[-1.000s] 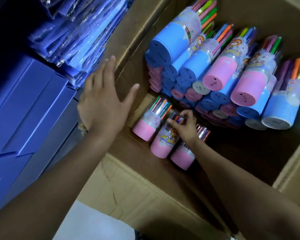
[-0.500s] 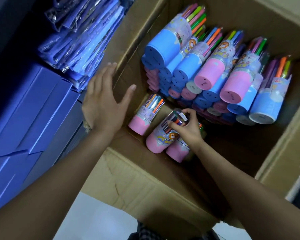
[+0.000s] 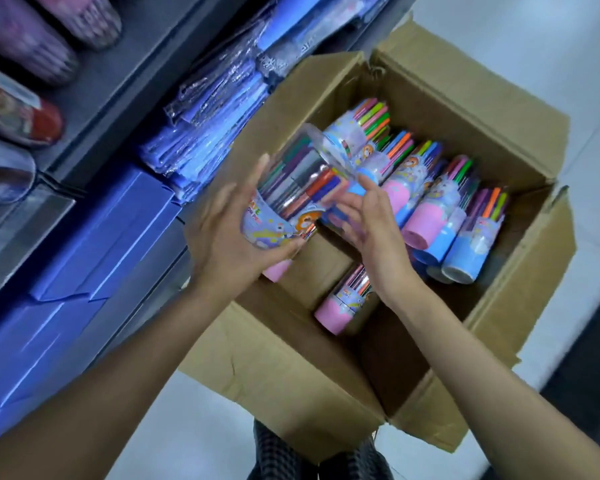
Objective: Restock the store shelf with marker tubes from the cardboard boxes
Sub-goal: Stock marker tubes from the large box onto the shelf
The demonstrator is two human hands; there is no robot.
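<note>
Tube (image 3: 288,199) gripped at its base by left hand (image 3: 229,233), right hand (image 3: 371,226) held open, fingers just beside it, above box (image 3: 520,109), more tubes (image 3: 426,202) packed inside.

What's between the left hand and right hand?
Head view: a marker tube, gripped by the left hand; the right hand is open beside it.
</note>
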